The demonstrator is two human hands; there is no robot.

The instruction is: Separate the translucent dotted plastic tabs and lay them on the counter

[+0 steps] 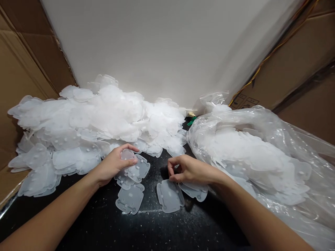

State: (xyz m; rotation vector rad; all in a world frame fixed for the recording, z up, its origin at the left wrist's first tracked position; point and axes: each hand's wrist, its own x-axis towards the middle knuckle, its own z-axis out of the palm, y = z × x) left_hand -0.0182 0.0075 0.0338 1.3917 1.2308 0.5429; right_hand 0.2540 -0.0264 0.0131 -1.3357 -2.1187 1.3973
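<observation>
My left hand [115, 164] grips a thin, frosted plastic piece [141, 167] between thumb and fingers; the piece has rounded corners and small raised dots. Other such pieces lie beneath it, and a loose plastic piece [130, 199] rests flat just below. My right hand [191, 169] has its thumb and index finger pinched together at the top edge of another flat plastic piece [170, 197]. Whatever is between those fingertips is hidden. Partly under that hand lies one more plastic piece [196, 191].
A large heap of the same pieces [104, 115] spreads across the back left of the black table [157, 233]. To the right, a clear plastic bag [261, 115] holds many more. Cardboard [23, 52] stands at both sides, with a white panel [170, 45] behind.
</observation>
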